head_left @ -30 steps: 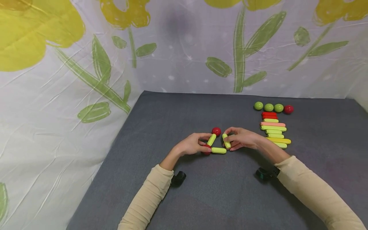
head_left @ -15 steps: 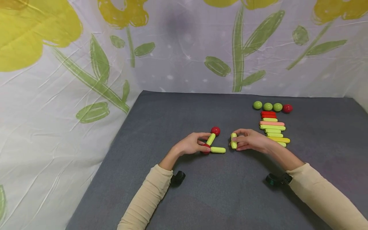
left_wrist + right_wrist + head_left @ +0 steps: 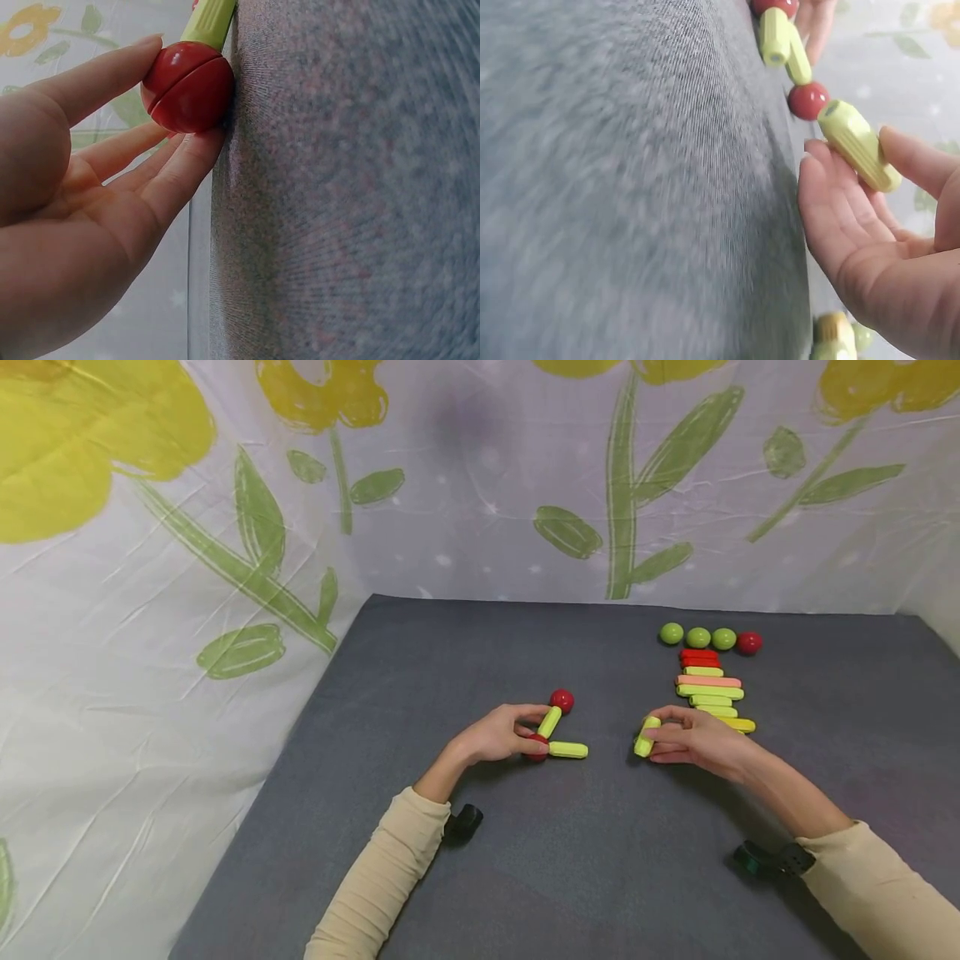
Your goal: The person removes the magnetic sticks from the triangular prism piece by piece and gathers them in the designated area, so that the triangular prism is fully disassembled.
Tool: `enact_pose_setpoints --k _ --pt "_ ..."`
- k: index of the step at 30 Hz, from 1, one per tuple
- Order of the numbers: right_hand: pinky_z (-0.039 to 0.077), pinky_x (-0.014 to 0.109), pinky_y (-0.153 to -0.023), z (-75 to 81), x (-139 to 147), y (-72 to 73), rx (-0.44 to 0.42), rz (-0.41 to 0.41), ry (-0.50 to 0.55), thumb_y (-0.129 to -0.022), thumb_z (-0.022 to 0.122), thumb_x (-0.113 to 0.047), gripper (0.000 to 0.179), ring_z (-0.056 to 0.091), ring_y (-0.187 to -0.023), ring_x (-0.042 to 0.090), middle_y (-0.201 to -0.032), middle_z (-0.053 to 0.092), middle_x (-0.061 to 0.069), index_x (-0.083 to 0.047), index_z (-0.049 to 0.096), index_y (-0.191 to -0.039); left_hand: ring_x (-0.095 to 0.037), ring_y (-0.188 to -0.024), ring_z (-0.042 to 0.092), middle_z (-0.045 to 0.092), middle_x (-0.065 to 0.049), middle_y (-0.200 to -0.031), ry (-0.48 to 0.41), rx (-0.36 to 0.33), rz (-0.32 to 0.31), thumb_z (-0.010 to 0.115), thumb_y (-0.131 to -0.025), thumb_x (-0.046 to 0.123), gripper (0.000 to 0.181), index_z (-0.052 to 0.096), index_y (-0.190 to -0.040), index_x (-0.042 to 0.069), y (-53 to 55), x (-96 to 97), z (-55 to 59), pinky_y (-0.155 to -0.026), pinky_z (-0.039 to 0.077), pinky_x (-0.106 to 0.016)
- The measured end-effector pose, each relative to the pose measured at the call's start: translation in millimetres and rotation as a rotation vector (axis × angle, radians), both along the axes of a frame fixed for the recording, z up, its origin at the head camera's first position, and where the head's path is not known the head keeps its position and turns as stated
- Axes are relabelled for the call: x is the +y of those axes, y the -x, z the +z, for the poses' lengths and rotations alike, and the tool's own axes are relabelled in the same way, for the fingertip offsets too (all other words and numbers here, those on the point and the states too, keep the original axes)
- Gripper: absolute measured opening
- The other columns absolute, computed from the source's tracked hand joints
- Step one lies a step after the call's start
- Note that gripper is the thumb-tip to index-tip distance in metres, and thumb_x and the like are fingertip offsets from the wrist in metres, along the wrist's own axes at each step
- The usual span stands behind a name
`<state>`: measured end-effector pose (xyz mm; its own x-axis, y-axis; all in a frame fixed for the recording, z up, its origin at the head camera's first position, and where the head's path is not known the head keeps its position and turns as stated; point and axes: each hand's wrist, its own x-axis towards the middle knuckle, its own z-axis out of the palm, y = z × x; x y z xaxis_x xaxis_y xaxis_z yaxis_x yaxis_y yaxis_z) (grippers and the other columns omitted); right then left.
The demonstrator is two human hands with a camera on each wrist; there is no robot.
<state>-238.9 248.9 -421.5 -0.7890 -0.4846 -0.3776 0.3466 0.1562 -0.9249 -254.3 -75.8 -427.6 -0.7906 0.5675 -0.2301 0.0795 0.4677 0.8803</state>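
My left hand [image 3: 498, 735] pinches a red ball [image 3: 191, 86] between thumb and fingers, low against the dark cloth. Two short yellow-green magnetic rods meet that ball: one rod [image 3: 550, 722] slants away to a second red ball [image 3: 562, 701], the other rod [image 3: 568, 750] points right along the cloth. Off to the right, my right hand [image 3: 693, 739] holds a third short yellow-green rod [image 3: 859, 146] between thumb and fingertips, apart from the joined pieces. A grey end disc shows on this rod in the right wrist view.
Beyond the right hand lies a column of loose rods, including red rods [image 3: 700, 658], a longer pink rod [image 3: 708, 682] and a yellow rod [image 3: 738, 725]. Behind it sit green balls [image 3: 698, 637] and a red ball [image 3: 749, 643] in a row. A flowered curtain [image 3: 465, 527] hangs along the back.
My right hand has moved right with its rod, away from the joined pieces, and the rod has turned from leaning left to leaning right. My left hand stays on the red ball.
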Motion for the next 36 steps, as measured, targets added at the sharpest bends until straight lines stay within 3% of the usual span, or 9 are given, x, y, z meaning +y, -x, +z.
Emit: enact_pose_setpoints --k 7,18,28,36 --pt "0.05 0.032 -0.087 8.5 21.9 -12.9 -0.008 -0.073 0.06 -0.099 0.054 -0.011 0.035 0.065 -0.096 0.017 -0.102 0.063 0.005 0.005 0.037 -0.124 -0.021 -0.113 0.057 0.05 -0.012 -0.134 0.007 -0.002 0.005 0.072 -0.087 0.009 0.062 0.045 -0.143 0.009 0.6 0.5 -0.7 -0.083 0.051 -0.028" --pt "0.05 0.03 -0.086 1.9 47.3 -23.0 0.027 -0.224 0.101 -0.098 0.055 -0.009 0.046 0.065 -0.098 0.013 -0.104 0.066 -0.002 0.005 0.027 -0.131 -0.023 -0.114 0.056 0.051 -0.012 -0.134 0.017 0.004 0.005 0.072 -0.087 0.01 0.062 0.045 -0.143 0.009 1.6 0.4 -1.6 -0.085 0.05 -0.03" --pt "0.051 0.029 -0.084 -4.6 67.4 -35.1 0.032 -0.253 0.138 -0.098 0.053 -0.003 0.036 0.065 -0.098 0.012 -0.105 0.063 0.0 0.004 0.03 -0.125 -0.022 -0.113 0.057 0.05 -0.013 -0.135 0.008 -0.001 -0.001 0.071 -0.087 0.007 0.063 0.043 -0.144 0.009 1.2 1.4 2.6 -0.085 0.05 -0.029" --pt "0.052 0.029 -0.082 -13.5 79.7 -42.1 0.001 -0.273 0.067 -0.096 0.058 -0.007 0.037 0.066 -0.096 0.011 -0.103 0.066 -0.002 0.002 0.033 -0.123 -0.022 -0.114 0.056 0.05 -0.013 -0.135 0.008 -0.003 -0.001 0.071 -0.087 0.007 0.063 0.043 -0.144 0.009 1.1 1.6 0.0 -0.085 0.05 -0.029"
